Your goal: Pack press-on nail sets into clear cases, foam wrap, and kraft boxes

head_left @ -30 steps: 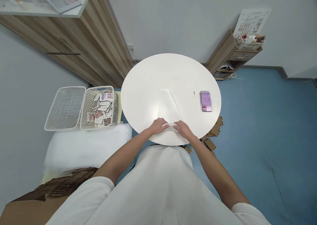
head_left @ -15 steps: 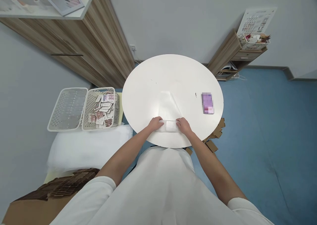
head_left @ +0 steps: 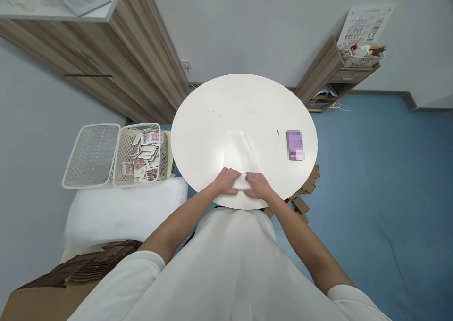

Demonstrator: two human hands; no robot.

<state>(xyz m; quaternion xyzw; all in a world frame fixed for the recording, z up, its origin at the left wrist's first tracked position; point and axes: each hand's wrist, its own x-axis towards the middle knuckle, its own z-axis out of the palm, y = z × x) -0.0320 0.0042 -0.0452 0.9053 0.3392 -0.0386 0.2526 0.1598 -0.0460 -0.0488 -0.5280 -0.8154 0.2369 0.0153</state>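
A sheet of thin translucent white wrap (head_left: 240, 151) lies on the round white table (head_left: 247, 99), its near end folded into a small white bundle (head_left: 241, 183). My left hand (head_left: 227, 181) grips the left end of this bundle, thumb on the near side and fingers over the far side. On the right end, my right hand (head_left: 258, 185) holds it the same way, a short gap from the left hand. What the folded wrap contains cannot be made out.
A purple item, pixelated, (head_left: 295, 144) lies at the table's right. To the left are an open white basket of printed cards (head_left: 141, 156), a stack of white sheets (head_left: 127, 208) and a brown cardboard box (head_left: 46, 302). Cardboard pieces (head_left: 300, 205) lie below the table's right edge.
Both hands have moved closer together and now cover more of the bundle's ends. The view has shifted slightly.
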